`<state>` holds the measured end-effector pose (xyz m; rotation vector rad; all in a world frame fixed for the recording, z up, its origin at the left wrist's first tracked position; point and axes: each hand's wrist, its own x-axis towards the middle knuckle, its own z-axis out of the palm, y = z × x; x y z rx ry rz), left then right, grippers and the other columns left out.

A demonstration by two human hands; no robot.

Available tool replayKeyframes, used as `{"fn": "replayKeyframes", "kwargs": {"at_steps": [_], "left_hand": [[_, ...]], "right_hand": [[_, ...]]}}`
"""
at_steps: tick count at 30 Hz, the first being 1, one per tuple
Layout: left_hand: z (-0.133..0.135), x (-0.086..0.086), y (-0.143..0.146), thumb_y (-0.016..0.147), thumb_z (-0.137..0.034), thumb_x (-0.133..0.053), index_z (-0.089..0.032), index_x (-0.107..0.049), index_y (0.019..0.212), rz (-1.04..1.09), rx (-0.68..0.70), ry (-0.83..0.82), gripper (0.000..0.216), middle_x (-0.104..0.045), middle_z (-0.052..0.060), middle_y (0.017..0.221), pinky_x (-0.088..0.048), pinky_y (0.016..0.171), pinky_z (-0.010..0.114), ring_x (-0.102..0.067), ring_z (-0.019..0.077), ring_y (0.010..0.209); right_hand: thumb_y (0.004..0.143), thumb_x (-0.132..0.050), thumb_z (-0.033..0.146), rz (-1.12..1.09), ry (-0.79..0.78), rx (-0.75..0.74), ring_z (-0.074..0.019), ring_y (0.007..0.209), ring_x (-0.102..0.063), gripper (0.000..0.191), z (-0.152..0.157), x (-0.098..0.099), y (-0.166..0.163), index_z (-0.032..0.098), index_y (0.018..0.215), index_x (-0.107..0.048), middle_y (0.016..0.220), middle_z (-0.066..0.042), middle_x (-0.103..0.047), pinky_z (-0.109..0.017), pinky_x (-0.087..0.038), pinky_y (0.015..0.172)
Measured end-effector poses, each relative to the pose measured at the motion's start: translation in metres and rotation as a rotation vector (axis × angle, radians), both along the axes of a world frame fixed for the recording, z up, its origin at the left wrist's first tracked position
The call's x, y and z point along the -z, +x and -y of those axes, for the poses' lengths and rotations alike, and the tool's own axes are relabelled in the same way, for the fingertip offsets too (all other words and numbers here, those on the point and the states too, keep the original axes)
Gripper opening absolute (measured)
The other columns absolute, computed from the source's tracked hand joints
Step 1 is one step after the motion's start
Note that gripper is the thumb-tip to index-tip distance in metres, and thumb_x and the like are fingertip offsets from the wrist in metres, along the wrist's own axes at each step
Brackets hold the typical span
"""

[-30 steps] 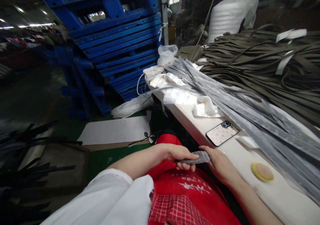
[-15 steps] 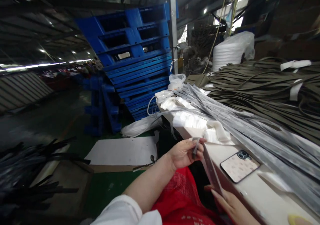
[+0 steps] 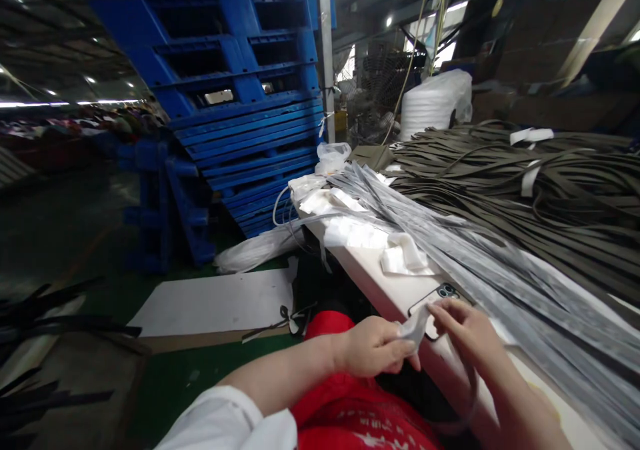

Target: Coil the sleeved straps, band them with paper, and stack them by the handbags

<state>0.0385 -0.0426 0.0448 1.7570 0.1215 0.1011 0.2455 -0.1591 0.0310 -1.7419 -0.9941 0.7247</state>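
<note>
My left hand [image 3: 376,347] is closed round a pale grey strip [image 3: 415,329] above the near edge of the white table [image 3: 356,263]. My right hand [image 3: 459,323] pinches the same strip a little to the right, thumb against fingertips. A length of the strip appears to loop down below my right wrist, blurred. Behind my right hand lies a phone [image 3: 445,291] in a patterned case, partly covered by the fingers. Long grey strips [image 3: 425,220] lie in a bundle along the table beyond both hands.
Dark olive straps [image 3: 490,163] are heaped at the far right. Crumpled white pieces [image 3: 405,253] lie near the phone. Stacked blue pallets [image 3: 255,113] stand ahead, beside a metal post [image 3: 326,57]. A white sheet [image 3: 215,303] lies on the floor at left, with black strips [image 3: 60,397] nearer.
My right hand has come up from low by the table edge to meet my left hand at the strip. My left hand has dropped lower. The view has turned slightly right.
</note>
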Motion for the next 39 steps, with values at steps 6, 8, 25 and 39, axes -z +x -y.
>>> {"fn": "replayKeyframes", "kwargs": {"at_steps": [6, 8, 25, 39], "left_hand": [[0.0, -0.023, 0.011, 0.089, -0.062, -0.046, -0.009, -0.064, 0.094, 0.162, -0.083, -0.684, 0.056, -0.043, -0.007, 0.047, -0.043, 0.053, 0.025, -0.039, 0.007, 0.037], [-0.006, -0.03, 0.015, 0.091, -0.058, -0.046, -0.009, -0.061, 0.106, 0.319, -0.299, -0.614, 0.054, -0.048, -0.005, 0.057, -0.046, 0.059, 0.026, -0.045, 0.008, 0.043], [-0.089, -0.06, -0.001, 0.085, -0.036, -0.057, -0.017, -0.061, 0.055, -0.405, -0.257, 0.944, 0.036, -0.06, 0.011, 0.058, -0.048, 0.075, 0.039, -0.064, 0.0284, 0.072], [-0.101, -0.133, -0.016, 0.093, -0.058, -0.04, -0.012, -0.071, 0.073, -0.411, 0.2, -0.475, 0.059, -0.028, -0.007, 0.03, -0.04, 0.041, 0.027, -0.022, 0.0075, 0.024]], "right_hand": [[0.081, -0.061, 0.057, -0.227, 0.074, -0.351, -0.0201, 0.078, -0.059, 0.041, -0.012, 0.024, -0.07, 0.02, 0.1, -0.063, 0.081, -0.003, -0.063, -0.031, -0.05, 0.072], [0.083, -0.057, 0.061, -0.374, -0.007, -0.466, -0.0127, 0.057, -0.047, 0.043, -0.009, 0.027, -0.1, 0.018, 0.083, -0.058, 0.062, 0.002, -0.052, -0.024, -0.041, 0.053], [0.08, -0.059, 0.048, 0.476, 0.04, -0.249, -0.0313, 0.124, -0.053, 0.065, -0.027, -0.003, -0.026, 0.017, 0.136, -0.047, 0.134, -0.017, -0.056, -0.049, -0.039, 0.105], [0.089, -0.049, 0.06, -0.147, 0.157, -0.431, -0.0298, 0.101, -0.067, 0.052, -0.05, 0.002, -0.1, 0.016, 0.109, -0.069, 0.105, -0.012, -0.073, -0.042, -0.051, 0.092]]}}
